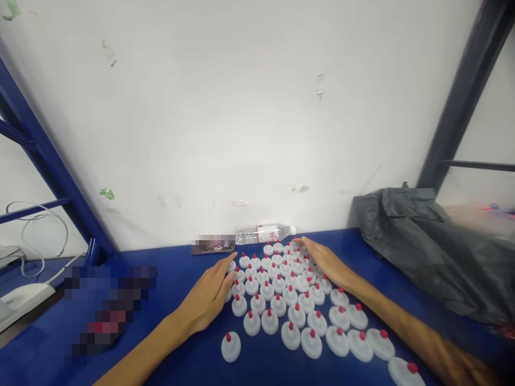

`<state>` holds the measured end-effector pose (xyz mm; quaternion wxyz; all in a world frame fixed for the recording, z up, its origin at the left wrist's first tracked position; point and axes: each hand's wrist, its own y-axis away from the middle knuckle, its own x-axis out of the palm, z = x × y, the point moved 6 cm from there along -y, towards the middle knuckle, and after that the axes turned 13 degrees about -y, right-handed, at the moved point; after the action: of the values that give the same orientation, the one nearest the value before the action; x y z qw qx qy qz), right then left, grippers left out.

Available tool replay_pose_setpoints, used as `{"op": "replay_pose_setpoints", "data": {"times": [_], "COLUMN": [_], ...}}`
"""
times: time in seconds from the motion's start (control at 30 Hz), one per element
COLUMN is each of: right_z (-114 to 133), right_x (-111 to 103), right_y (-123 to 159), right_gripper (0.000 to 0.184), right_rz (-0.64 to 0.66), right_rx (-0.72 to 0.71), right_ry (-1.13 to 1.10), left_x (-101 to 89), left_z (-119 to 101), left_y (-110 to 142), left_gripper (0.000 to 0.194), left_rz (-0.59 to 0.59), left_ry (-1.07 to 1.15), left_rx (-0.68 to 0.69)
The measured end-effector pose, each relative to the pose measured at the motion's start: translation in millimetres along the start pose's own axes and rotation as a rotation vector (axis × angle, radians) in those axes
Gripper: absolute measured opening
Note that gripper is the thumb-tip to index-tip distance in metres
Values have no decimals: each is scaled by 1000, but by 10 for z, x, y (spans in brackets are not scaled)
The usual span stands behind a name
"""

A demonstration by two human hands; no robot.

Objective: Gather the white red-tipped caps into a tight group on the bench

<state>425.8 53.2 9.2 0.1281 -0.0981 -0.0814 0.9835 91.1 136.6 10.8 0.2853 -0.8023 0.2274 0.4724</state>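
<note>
Many white caps with red tips (277, 303) stand packed together on a blue table (181, 279). My left hand (207, 297) lies flat with fingers together against the left edge of the group, touching the caps there. My right hand (324, 261) rests flat over the far right part of the group, fingertips near the back caps. Neither hand grips a cap. A single cap (230, 346) stands apart at the near left.
A clear water bottle (263, 234) lies on its side by the white wall, next to a dark flat object (213, 245). A crumpled grey plastic bag (434, 252) fills the right. Blue frame posts and white cables (36, 236) are at the left.
</note>
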Motion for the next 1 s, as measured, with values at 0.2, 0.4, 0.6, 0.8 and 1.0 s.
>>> {"op": "replay_pose_setpoints", "data": {"times": [0.2, 0.4, 0.6, 0.8, 1.0], "right_z": [2, 44, 49, 26, 53], "right_x": [9, 16, 5, 1, -9], "right_y": [-6, 13, 23, 30, 39], "right_gripper": [61, 54, 57, 65, 64], "right_rz": [9, 9, 14, 45, 52], "right_rx": [11, 24, 27, 21, 1], "right_ry": [4, 11, 14, -4, 6], "left_x": [66, 58, -67, 7, 61], "left_z": [88, 62, 129, 497, 649], "left_y": [-11, -11, -115, -265, -271], "left_gripper": [49, 51, 41, 32, 33], "left_rz": [-10, -24, -156, -102, -157], "left_ry": [-17, 2, 107, 185, 279], "left_rx": [-28, -31, -78, -185, -204]}}
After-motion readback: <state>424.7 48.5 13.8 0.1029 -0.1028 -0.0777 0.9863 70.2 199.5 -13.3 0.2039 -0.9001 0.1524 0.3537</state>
